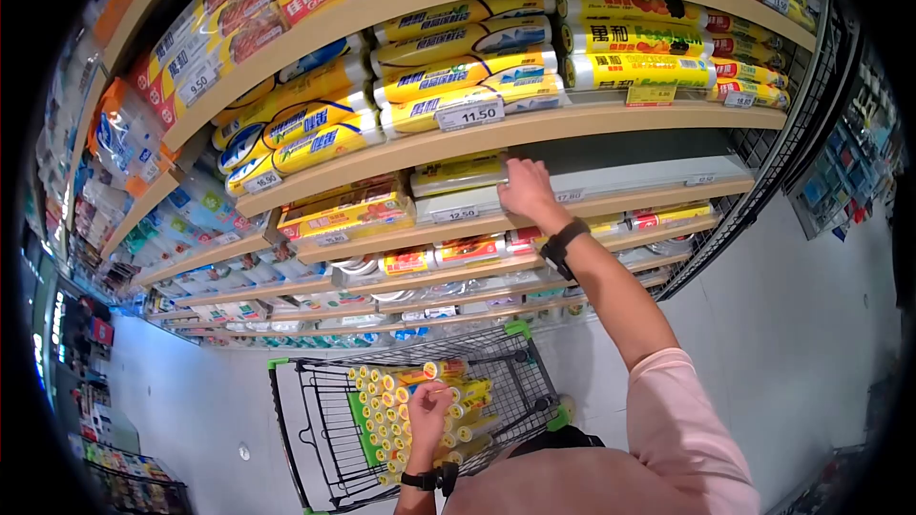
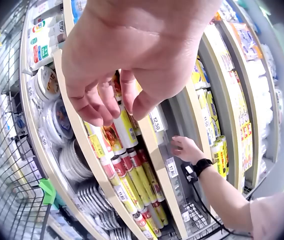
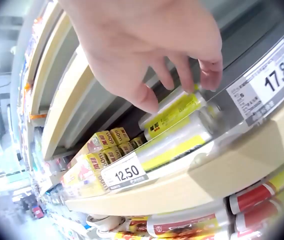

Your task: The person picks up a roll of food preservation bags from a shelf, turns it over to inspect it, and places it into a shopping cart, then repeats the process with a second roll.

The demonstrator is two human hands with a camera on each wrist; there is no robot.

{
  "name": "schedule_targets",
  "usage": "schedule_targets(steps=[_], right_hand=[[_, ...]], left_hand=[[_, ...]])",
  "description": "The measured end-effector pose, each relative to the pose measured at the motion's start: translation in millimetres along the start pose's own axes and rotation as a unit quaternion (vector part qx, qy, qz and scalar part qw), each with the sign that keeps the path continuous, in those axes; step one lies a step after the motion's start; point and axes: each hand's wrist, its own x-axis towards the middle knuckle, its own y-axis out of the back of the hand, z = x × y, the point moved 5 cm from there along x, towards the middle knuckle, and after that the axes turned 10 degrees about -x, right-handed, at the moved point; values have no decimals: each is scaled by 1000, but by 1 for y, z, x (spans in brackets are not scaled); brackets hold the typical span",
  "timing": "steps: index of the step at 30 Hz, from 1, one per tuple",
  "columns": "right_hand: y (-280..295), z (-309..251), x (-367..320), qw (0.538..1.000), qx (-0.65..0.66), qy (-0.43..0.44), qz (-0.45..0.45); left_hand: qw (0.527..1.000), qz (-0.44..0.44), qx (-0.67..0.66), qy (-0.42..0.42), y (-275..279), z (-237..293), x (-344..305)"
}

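Observation:
My right hand (image 1: 527,193) reaches onto a shelf at the right end of two yellow-labelled plastic wrap rolls. In the right wrist view one roll (image 3: 174,116) lies behind the front roll (image 3: 179,140). The fingers and thumb of the right hand (image 3: 157,50) are spread and bent just above them, overlapping the back roll's end, with nothing gripped. My left hand (image 1: 429,410) hangs over the shopping cart (image 1: 320,429) with loosely curled fingers. Nothing shows between the fingers of the left hand (image 2: 137,55). Many rolls (image 1: 386,410) stand on end inside the cart.
Yellow wrap rolls (image 1: 468,86) fill the shelf above. Yellow boxes (image 1: 348,210) sit left of the two rolls. Price tags (image 3: 124,173) line the shelf edge. Red-and-yellow rolls (image 2: 132,175) lie on the shelf below. A black wire rack side (image 1: 754,191) bounds the right.

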Motion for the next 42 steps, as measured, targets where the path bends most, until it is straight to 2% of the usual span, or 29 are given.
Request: schedule_targets(steps=[1,9,15,16,19,20,23,24,27,28,31,32,35,37,42], right_hand=[[-15,3,17,996,-20,-2,-85],[-56,6,48,974,24,-14,-225],[-60,11,44,984,13,21,-175],[-60,12,46,974,23,12,-226],[-42,14,34,980,159,27,-120],[-41,13,31,976,166,11,-139],[-11,6,5,968,249,34,30],[-7,6,0,969,232,13,83],[0,23,-17,911,408,-25,56],[-6,29,-20,900,427,-12,84],[11,37,-48,844,528,-47,85],[20,39,-62,823,560,-96,23],[14,53,-89,768,624,-139,16],[24,46,-114,716,686,-130,18],[25,16,-189,691,711,-128,-32]], left_hand=[[1000,-5,2,-1,-6,-1,2],[999,23,-30,-23,-25,6,-4],[999,29,-11,-17,-31,10,-4],[999,29,-9,-19,-31,9,-2],[1000,20,-8,-21,-36,5,2],[1000,14,-10,-20,-39,6,3],[999,-1,-30,-18,-47,8,5],[999,-7,-37,-17,-49,10,6],[999,-31,-34,-27,-46,8,9],[998,-32,-35,-29,-43,7,12],[998,-40,-44,-27,-37,3,14],[998,-44,-50,-19,-35,3,14],[997,-48,-59,-4,-34,16,10],[996,-49,-75,8,-32,24,7],[992,-75,-99,-1,-14,50,17]])
